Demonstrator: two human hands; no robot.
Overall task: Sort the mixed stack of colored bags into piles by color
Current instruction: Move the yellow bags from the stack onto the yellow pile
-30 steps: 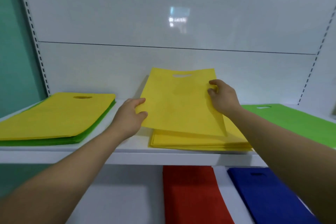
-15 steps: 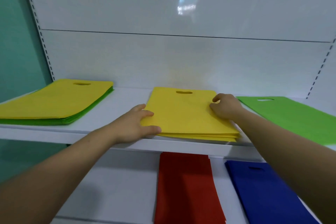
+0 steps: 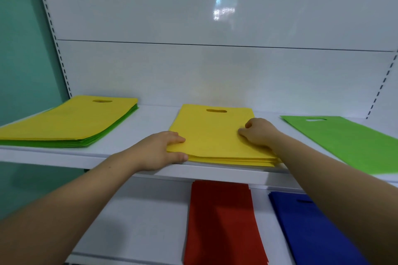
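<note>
Lower shelf: red pile, blue pile, apparently sorted.
Upper shelf: left hand, fingers pinching yellow pile at near corner; right hand, fingers curled atop it, grip unclear.
Green pile just beside.
Mixed stack, far left, yellow over green, unsorted.

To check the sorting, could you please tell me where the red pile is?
In the head view, the red pile lies on the lower shelf, left of the blue pile and below the middle yellow pile.
</note>
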